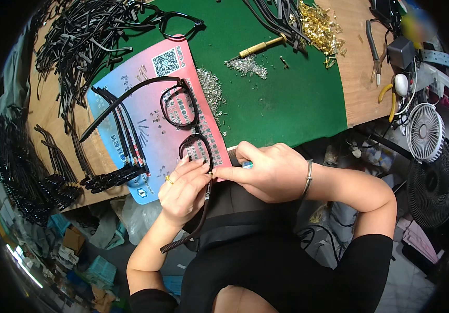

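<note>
A pair of black eyeglasses (198, 129) lies over the edge of a pink and blue printed sheet (156, 138), one temple stretched to the left and the other toward my body. My left hand (183, 190), with a gold-coloured ring, is closed on the frame's near end by the hinge. There the thumb or a finger of my right hand (274, 172) meets the frame at a small gold-coloured spot. The other right fingers curl around something with a light blue part, mostly hidden in the palm. Several black temples (123, 122) lie on the sheet.
Beyond on the green mat (287, 99) are piles of small silver screws (211, 91), a brass-coloured screwdriver (258, 48) and gold-coloured bits (319, 31). Black temples (81, 44) heap at far left. Pliers (374, 52) and a white fan (425, 133) are at right.
</note>
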`<state>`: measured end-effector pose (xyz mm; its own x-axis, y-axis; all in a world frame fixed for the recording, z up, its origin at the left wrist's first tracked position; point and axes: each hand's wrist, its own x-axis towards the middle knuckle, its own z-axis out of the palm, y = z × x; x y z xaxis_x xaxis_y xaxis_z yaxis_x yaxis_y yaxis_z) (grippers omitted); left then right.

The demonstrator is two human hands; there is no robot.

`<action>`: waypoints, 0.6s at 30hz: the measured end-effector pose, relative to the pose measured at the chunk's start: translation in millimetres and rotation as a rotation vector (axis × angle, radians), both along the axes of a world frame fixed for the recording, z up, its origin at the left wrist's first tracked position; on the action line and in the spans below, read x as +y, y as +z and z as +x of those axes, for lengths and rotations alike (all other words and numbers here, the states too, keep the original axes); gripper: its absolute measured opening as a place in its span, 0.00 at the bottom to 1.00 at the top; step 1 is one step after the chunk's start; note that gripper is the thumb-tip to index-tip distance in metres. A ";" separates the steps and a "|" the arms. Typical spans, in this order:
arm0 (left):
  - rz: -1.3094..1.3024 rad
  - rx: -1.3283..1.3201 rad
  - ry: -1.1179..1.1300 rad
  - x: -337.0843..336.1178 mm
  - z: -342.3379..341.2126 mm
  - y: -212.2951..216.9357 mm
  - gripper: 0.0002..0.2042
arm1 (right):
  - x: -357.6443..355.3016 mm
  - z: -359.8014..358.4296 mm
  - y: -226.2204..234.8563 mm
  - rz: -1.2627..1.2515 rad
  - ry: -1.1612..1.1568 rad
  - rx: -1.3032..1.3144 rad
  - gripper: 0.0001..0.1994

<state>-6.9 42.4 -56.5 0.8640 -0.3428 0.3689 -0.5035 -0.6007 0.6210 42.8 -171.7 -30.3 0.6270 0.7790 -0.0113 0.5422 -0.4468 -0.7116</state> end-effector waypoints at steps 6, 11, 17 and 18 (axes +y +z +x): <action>-0.005 -0.011 -0.002 -0.8 0.4 -0.6 0.06 | -1.5 3.6 1.4 0.004 0.048 -0.035 0.16; -0.029 -0.027 0.006 -0.6 0.7 -1.4 0.06 | 2.4 11.6 2.1 -0.077 0.121 -0.109 0.14; -0.056 -0.019 -0.004 0.5 1.3 -0.3 0.06 | 5.3 14.3 0.8 -0.026 0.137 -0.073 0.10; -0.053 -0.023 -0.007 0.6 1.2 -1.2 0.06 | 5.4 14.4 0.5 -0.042 0.143 -0.079 0.11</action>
